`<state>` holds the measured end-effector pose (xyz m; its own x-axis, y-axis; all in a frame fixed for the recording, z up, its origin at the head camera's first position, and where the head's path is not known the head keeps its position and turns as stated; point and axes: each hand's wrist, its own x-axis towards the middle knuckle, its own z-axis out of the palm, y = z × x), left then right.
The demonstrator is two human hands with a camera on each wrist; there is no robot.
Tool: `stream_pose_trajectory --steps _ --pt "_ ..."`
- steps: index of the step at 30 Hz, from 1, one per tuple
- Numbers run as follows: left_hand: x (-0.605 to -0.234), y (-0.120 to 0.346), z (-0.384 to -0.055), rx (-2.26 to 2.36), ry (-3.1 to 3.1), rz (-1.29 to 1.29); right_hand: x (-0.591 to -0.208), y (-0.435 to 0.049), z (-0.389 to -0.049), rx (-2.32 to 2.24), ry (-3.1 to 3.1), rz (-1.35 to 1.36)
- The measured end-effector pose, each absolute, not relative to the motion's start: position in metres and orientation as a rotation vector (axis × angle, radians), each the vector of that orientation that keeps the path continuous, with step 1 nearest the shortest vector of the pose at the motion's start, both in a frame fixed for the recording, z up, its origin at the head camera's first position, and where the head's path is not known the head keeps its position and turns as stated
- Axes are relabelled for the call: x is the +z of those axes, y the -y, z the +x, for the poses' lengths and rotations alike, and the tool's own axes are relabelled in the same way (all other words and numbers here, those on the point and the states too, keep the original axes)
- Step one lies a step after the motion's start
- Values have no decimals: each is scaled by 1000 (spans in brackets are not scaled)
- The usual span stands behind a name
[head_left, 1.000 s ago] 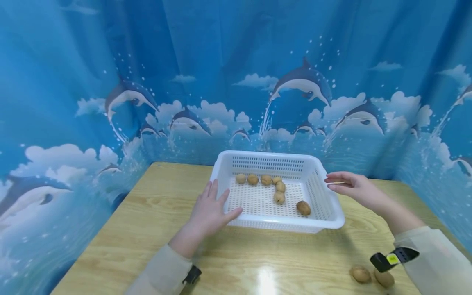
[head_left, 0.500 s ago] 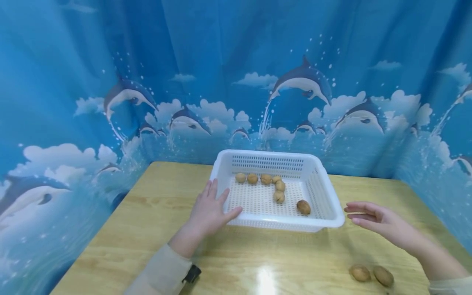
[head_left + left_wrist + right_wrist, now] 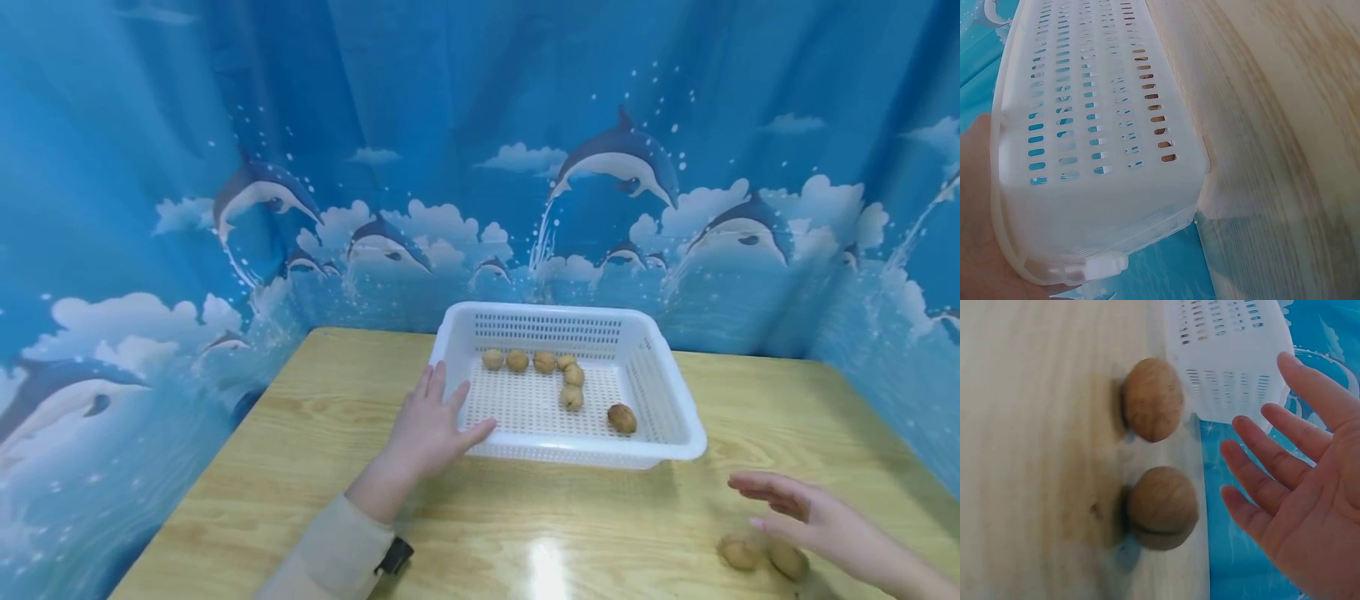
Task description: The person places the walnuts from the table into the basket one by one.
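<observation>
A white perforated plastic basket stands on the table, with several walnuts scattered on its floor. My left hand rests on the basket's near left corner, fingers spread over the rim and thumb along the front edge. The left wrist view shows that basket's outer wall, with part of the hand at the rim. On the right, my right hand hovers above two walnuts lying on the table. Its fingers are extended and hold nothing. Both table walnuts, one and another, lie apart from the hand in the right wrist view.
The wooden table reaches back to a blue curtain printed with dolphins, which hangs behind it and along both sides. A dark wrist strap piece shows on the left sleeve.
My right hand has left the basket's right rim and come toward me and down to the two walnuts on the table. The left hand stays at the basket corner.
</observation>
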<state>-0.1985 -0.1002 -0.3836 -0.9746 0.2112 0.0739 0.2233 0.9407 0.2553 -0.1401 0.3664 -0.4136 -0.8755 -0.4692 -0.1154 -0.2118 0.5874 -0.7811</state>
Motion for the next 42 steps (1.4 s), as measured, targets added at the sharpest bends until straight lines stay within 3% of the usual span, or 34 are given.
stream_pose_trajectory --steps 4,12,19,31,42 --pt "-384 100 -199 -409 3049 -344 -423 -372 -130 -998 -2530 -459" --pt "-384 99 -199 -445 3053 -342 -438 -373 -124 -925 -2534 -618" --pt "-385 99 -200 -436 3044 -345 -439 -364 -125 -884 -2559 -477" --pt "-384 100 -201 -425 3041 -352 -443 -360 -121 -977 -2875 -742" --pt "-384 100 -201 -409 3044 -359 -421 -349 -121 -944 -2958 -458"
